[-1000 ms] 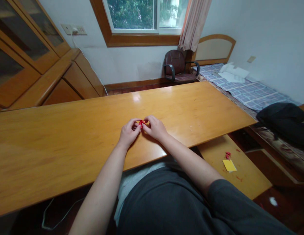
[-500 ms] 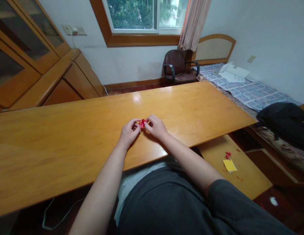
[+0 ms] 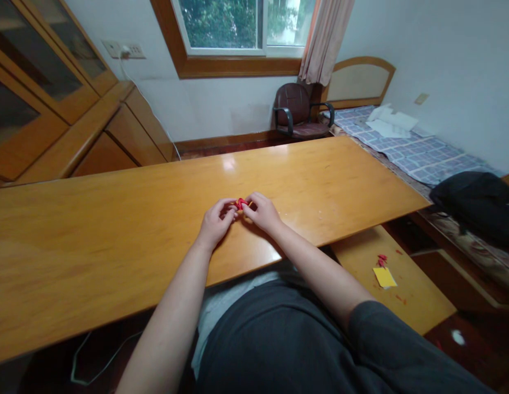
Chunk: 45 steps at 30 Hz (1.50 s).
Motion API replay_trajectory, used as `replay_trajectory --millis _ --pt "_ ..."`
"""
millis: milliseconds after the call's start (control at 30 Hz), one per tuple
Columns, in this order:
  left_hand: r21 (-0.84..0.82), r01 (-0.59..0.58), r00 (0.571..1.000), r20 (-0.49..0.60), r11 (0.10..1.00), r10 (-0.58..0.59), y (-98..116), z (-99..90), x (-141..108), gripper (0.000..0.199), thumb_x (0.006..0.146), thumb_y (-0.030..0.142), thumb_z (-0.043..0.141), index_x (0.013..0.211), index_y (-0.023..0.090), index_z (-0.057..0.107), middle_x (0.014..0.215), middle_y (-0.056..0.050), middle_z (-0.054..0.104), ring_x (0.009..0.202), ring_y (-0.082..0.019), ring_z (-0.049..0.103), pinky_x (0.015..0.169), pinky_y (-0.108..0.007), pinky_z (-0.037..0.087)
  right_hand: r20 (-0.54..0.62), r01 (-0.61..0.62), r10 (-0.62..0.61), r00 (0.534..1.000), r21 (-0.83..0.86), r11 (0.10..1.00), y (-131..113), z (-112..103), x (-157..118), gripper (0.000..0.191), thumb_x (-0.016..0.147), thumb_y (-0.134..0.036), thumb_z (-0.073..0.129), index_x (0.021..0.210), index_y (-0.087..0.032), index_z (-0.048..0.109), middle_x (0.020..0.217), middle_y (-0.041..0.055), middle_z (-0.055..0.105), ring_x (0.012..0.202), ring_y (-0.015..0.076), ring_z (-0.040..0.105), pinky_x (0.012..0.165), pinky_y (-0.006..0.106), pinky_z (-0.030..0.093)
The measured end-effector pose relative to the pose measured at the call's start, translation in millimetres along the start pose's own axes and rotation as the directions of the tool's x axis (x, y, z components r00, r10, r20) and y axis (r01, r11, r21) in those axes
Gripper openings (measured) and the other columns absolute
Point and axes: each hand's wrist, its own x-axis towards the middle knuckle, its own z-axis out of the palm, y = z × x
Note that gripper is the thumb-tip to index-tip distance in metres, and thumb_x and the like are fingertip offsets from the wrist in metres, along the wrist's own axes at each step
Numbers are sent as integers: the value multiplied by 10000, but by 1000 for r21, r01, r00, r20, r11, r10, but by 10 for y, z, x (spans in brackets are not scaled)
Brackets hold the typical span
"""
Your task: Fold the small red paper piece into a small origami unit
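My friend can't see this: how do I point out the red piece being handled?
Find the long table in front of the window. Over it, the left hand and right hand hold the red piece. Unlike the red scraps on the lower board, it is held.

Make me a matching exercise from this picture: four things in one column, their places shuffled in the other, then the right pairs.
1. Red piece
2. Yellow square
3. Black bag
4. Brown chair

A. On the bed
B. Between left hand and right hand
C. Beyond the table, near the curtain
D. On the lower board, beside red scraps

Pairs: 1-B, 2-D, 3-A, 4-C
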Motion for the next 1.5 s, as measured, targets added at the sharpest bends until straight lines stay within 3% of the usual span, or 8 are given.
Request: replay_trajectory --millis 200,433,600,833,1267,1500 --pt "107 -64 998 -3 992 65 68 -7 5 252 829 306 654 1051 188 659 945 -56 701 832 -174 670 783 -311 565 -12 11 -11 1000 6 1000 16 12 0 137 893 -269 597 783 -188 587 782 14 601 743 138 559 712 257 437" --pt "-97 75 997 12 993 -74 22 -7 14 286 847 407 630 1024 186 587 943 -47 689 766 -158 679 726 -313 585 7 103 -103 995 -20 995 -15 1 -36 123 911 -273 591 822 -188 599 832 24 589 746 130 551 691 240 437" --pt "-200 117 993 -9 973 -121 -56 -14 44 349 804 346 650 1096 188 541 861 -22 657 745 -151 669 728 -310 574 56 156 -156 986 -1 988 -39 -25 -48 109 928 -273 566 867 -198 616 887 45 605 815 143 573 744 250 464" --pt "-109 117 993 3 987 -117 -79 -57 69 284 797 332 628 1038 182 646 1017 -68 693 933 -194 661 811 -319 549 78 188 -190 979 37 981 -59 -37 -61 128 942 -299 557 903 -202 630 925 58 616 849 146 582 777 258 480" --pt "-179 106 994 9 978 -106 -39 -40 42 282 764 326 699 1002 179 654 959 -57 705 891 -181 665 866 -338 537 61 147 -155 986 112 983 -60 -33 -40 94 893 -268 632 908 -193 687 945 54 602 839 142 588 754 263 504" --pt "-75 15 1000 -17 997 -16 -43 -54 10 191 810 311 648 960 194 665 972 -50 703 928 -188 660 902 -347 526 9 122 -125 992 156 980 5 -23 -27 76 879 -251 645 865 -192 690 896 40 595 821 140 585 743 272 507"
